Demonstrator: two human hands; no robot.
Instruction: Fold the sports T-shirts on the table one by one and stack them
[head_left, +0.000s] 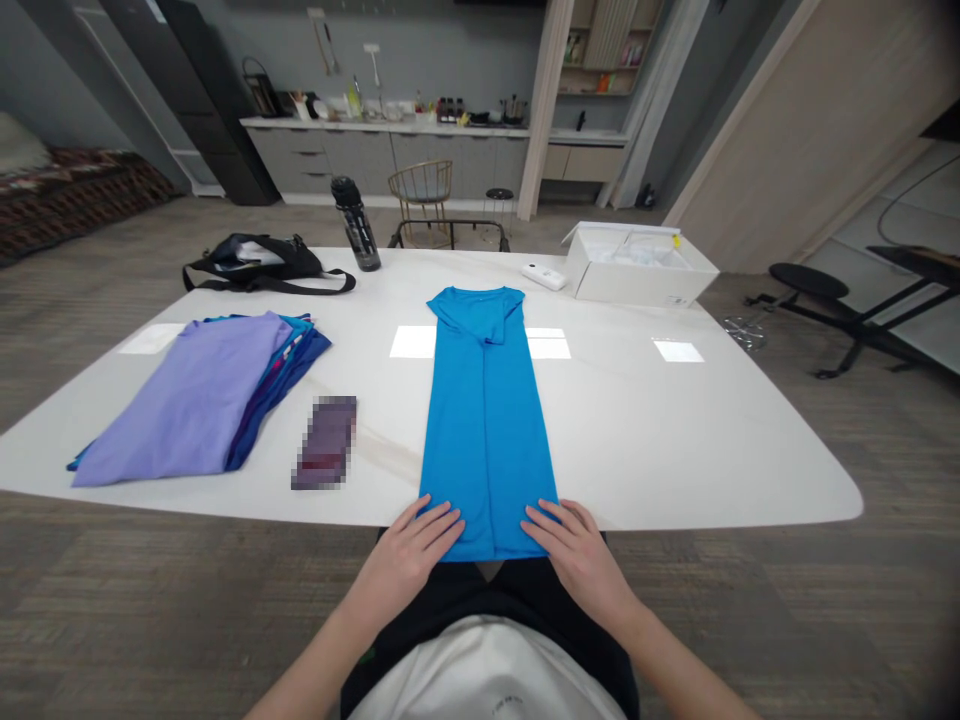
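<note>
A blue shirt (484, 420) lies on the white table, its sides folded inward into a long strip, with the neckline at the far end and a sleeve folded across near it. Its bottom edge hangs slightly over the near table edge. My left hand (420, 540) rests on the lower left corner of the shirt, fingers spread flat. On the lower right corner lies my right hand (576, 540), its fingers also stretched out. Neither hand grips the cloth.
On the white table (675, 450) lie a stack of clothes (187, 400) and a pixelated flat object (326, 443) at left. Farther back are a black bag (259, 262), a bottle (356, 225), a small white device (544, 276) and an open white box (637, 275).
</note>
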